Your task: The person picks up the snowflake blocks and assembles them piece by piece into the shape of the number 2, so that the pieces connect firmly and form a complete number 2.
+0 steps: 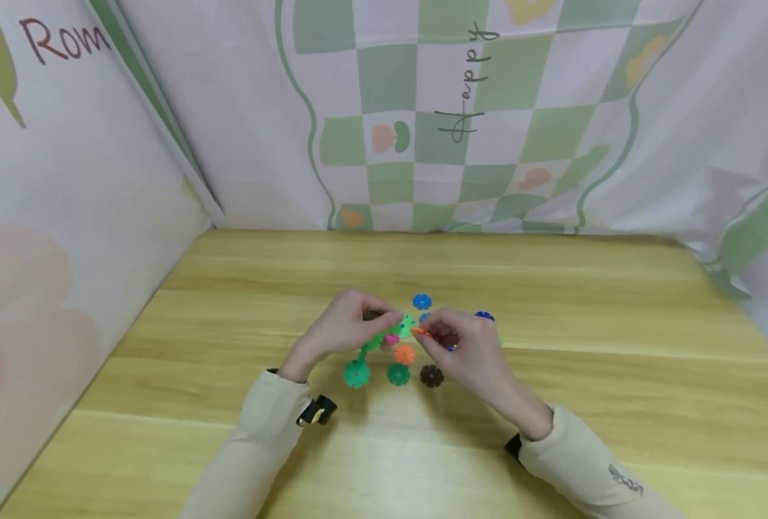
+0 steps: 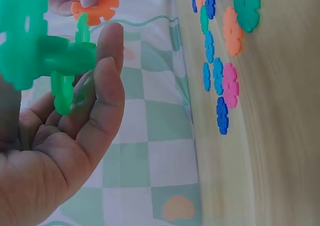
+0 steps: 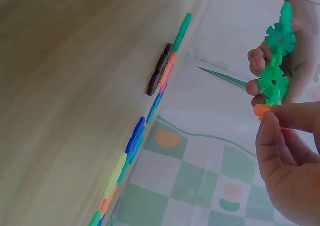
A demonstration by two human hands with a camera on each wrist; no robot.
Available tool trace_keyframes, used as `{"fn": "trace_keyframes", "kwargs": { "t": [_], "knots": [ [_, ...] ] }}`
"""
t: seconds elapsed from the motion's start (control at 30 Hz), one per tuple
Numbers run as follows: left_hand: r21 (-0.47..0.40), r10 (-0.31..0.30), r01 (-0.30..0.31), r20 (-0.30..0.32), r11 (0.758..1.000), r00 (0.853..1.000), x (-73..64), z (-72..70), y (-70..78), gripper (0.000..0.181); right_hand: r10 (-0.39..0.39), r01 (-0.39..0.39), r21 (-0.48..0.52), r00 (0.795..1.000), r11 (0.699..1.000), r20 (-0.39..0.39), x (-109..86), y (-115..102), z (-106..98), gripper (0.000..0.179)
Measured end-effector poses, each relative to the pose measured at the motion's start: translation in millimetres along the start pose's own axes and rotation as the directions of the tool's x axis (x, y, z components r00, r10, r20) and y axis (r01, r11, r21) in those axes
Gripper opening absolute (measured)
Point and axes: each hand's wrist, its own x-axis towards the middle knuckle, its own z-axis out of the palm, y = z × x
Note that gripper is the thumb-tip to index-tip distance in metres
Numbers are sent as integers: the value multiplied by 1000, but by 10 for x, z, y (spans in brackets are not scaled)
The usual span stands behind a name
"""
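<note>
Green chain of notched discs joined at angles, held up off table. Left-hand grip curled round chain. Right-hand grip pinches orange notched disc against chain's end. Loose discs, blue, pink, brown, green, orange, lie on table below.

Partly hidden now by the right hand is a blue disc; the green chain gets cropped left-wrist; sleeve lettering is blurred past reading.
</note>
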Motion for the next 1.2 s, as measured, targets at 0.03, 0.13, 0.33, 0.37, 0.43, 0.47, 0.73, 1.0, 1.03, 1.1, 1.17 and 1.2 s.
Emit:
{"fn": "trace_keyframes", "kwargs": {
  "t": [0.03, 0.13, 0.33, 0.37, 0.43, 0.47, 0.73, 1.0, 1.03, 1.1, 1.17, 1.2],
  "knots": [
    [-11, -4, 4, 0, 1000, 1000, -2, -1, -8, 22, -1, 1, -4, 1000, 1000, 1, 4, 0, 2, 17],
    [-46, -26, 26, -7, 999, 1000, -11, -7, -24, 20, -7, 7, -5, 1000, 1000, 5, 18, 0, 6, 18],
    [-112, -53, 52, -12, 992, 999, -29, -22, -18, 17, -35, 35, 15, 999, 999, 21, 48, -16, -12, 19],
    [-120, -51, 49, -10, 992, 999, -33, -22, -10, 17, -41, 40, 19, 999, 999, 23, 51, -20, -17, 19],
    [-133, -39, 38, 0, 990, 999, -37, -18, 6, 17, -51, 51, 23, 998, 998, 25, 56, -28, -24, 20],
    [-147, -37, 37, 7, 988, 999, -38, -13, 10, 17, -55, 54, 24, 998, 998, 25, 58, -31, -26, 20],
    [-224, -26, 31, 24, 974, 999, -10, 38, 1, 16, -95, 95, -4, 995, 995, -24, 53, -33, -29, 22],
    [-189, -51, 53, 17, 981, 999, -14, 17, 18, 16, -74, 75, 20, 997, 997, -28, 43, -9, -48, 21],
    [-185, -54, 56, 18, 981, 998, -15, 16, 19, 16, -66, 67, 22, 997, 998, -28, 41, -3, -52, 21],
    [-180, -53, 58, 28, 982, 998, -14, 19, 18, 18, -52, 53, 21, 998, 998, -31, 32, 6, -52, 19],
    [-177, -51, 57, 40, 983, 998, -3, 36, 16, 21, -48, 49, 21, 998, 999, -40, 25, 11, -55, 18],
    [-182, -45, 53, 49, 982, 998, 0, 45, 18, 24, -48, 49, 16, 998, 999, -44, 25, 12, -56, 18]
  ]
}}
